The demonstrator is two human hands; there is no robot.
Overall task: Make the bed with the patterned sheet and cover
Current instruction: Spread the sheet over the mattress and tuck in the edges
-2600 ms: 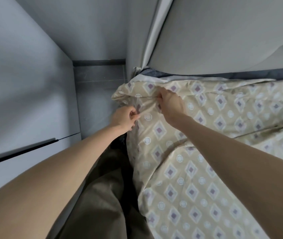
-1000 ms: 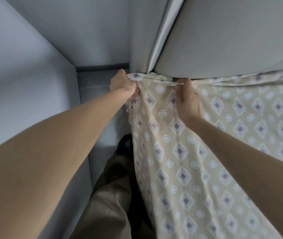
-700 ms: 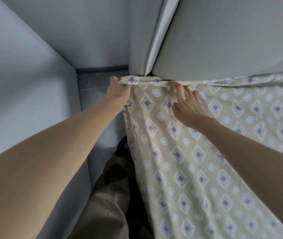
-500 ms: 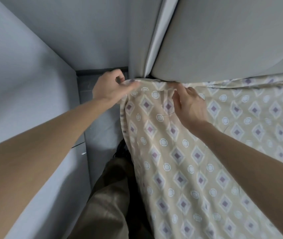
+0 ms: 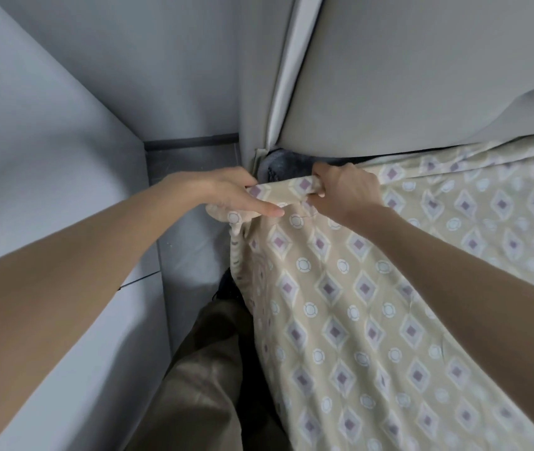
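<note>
Nearest me, at the bottom, I see the person's olive-brown trouser leg [image 5: 207,369] standing on the grey floor [image 5: 190,236], between a pale grey cabinet [image 5: 47,157] on the left and the bed on the right. The beige patterned sheet [image 5: 373,304], printed with purple diamonds and white rings, covers the bed. Its length runs away from me and its left side hangs over the edge. Its far left corner is lifted and points left. The left hand [image 5: 223,193] lies on that corner with the forefinger straight along the fold and cloth bunched beneath. I cannot tell whether it clamps the cloth. Just right of it, the right hand [image 5: 343,190] curls tightly round the far hem. Beyond them a dark mattress corner [image 5: 285,166] shows bare under the grey padded headboard [image 5: 421,76].
</note>
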